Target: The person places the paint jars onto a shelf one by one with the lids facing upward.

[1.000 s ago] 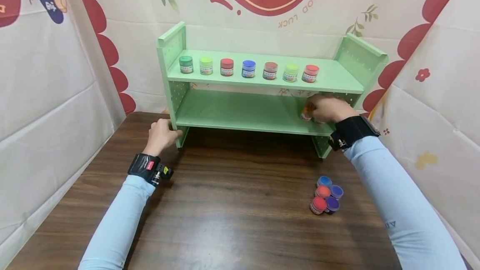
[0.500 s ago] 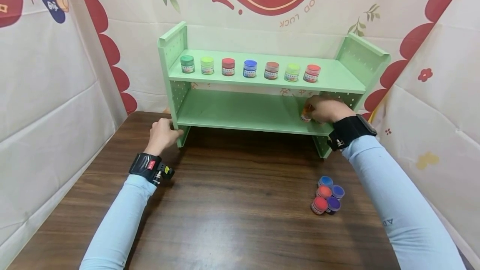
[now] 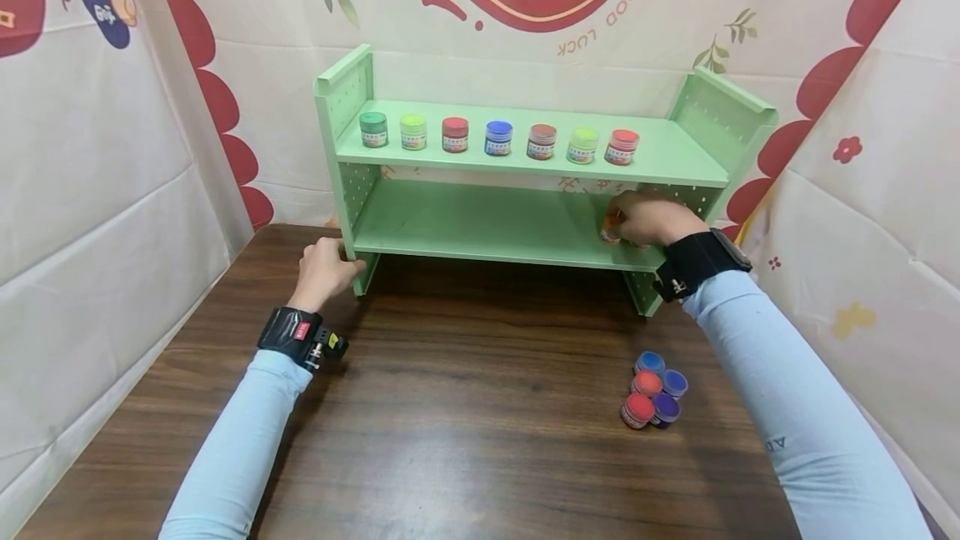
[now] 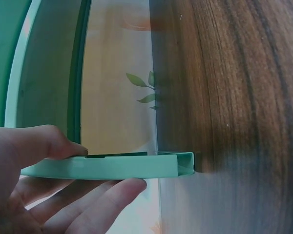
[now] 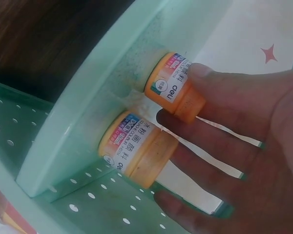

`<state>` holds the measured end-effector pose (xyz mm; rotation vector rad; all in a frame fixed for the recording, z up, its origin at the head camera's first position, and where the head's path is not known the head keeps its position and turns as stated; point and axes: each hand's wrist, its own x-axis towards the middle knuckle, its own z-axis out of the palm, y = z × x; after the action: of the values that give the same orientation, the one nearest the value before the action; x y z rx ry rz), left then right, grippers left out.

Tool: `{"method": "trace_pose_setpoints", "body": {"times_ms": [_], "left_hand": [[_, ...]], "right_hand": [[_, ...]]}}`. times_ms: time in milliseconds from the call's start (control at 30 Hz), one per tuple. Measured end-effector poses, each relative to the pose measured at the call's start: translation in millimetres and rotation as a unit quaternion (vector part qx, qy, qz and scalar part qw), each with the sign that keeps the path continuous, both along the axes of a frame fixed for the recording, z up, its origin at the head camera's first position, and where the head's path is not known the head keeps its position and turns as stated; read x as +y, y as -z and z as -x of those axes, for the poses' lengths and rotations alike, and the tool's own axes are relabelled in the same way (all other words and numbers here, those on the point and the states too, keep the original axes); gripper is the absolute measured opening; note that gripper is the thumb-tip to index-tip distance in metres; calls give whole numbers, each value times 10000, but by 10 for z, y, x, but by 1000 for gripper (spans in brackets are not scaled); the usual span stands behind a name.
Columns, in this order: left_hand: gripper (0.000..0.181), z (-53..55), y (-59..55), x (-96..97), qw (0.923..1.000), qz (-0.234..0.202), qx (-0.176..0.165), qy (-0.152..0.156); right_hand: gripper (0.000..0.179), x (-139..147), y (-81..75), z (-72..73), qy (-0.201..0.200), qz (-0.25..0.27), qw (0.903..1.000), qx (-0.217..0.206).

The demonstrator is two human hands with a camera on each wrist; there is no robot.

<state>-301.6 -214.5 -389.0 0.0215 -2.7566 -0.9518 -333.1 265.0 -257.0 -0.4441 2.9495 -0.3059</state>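
Observation:
A light green two-tier shelf (image 3: 480, 227) stands on the table. My left hand (image 3: 324, 269) grips the foot of its left side panel; in the left wrist view the thumb lies on one face of the panel (image 4: 112, 167) and fingers on the other. On the right end of the lower tier, my right hand (image 3: 651, 219) pinches an orange paint jar (image 5: 170, 83) between thumb and index finger. A yellow-orange paint jar (image 5: 132, 146) stands beside it, close to the other fingers. Both bases appear to meet the tier.
Several paint jars (image 3: 498, 138) stand in a row on the upper tier, green, red, blue and brown among them. More jars (image 3: 649, 390) cluster on the brown wooden table (image 3: 450, 407) at the right front. Printed cloth (image 3: 525, 65) hangs behind and at both sides.
My right hand has shifted very slightly left with its hold on the orange paint jar, which stands a bit straighter. The left hand keeps its grip on the side panel.

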Motion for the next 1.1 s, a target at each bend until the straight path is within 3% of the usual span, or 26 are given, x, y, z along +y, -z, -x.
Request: {"method": "trace_pose_setpoints", "body": {"times_ms": [200, 400, 500, 667, 767, 1000, 1100], "left_hand": [[28, 2, 9, 6, 10000, -18, -12, -6], [28, 9, 6, -6, 10000, 25, 18, -3], [29, 10, -2, -5, 10000, 27, 18, 40], [29, 3, 0, -5, 10000, 30, 14, 44], [29, -6, 3, -5, 10000, 47, 70, 52], [28, -10, 14, -16, 9999, 51, 115, 98], [28, -9, 4, -12, 9998, 54, 119, 117]], "right_hand": [[40, 7, 4, 5, -9, 22, 10000, 14], [66, -13, 25, -11, -142, -372, 9975, 589], [62, -61, 31, -60, -206, -542, 9933, 1001], [39, -203, 39, -252, -508, -678, 9825, 1661], [38, -282, 73, -412, -655, -560, 9762, 1988], [27, -371, 328, -767, -1206, 457, 9497, 2853], [21, -358, 428, -892, -1328, 834, 9450, 2871]]}}
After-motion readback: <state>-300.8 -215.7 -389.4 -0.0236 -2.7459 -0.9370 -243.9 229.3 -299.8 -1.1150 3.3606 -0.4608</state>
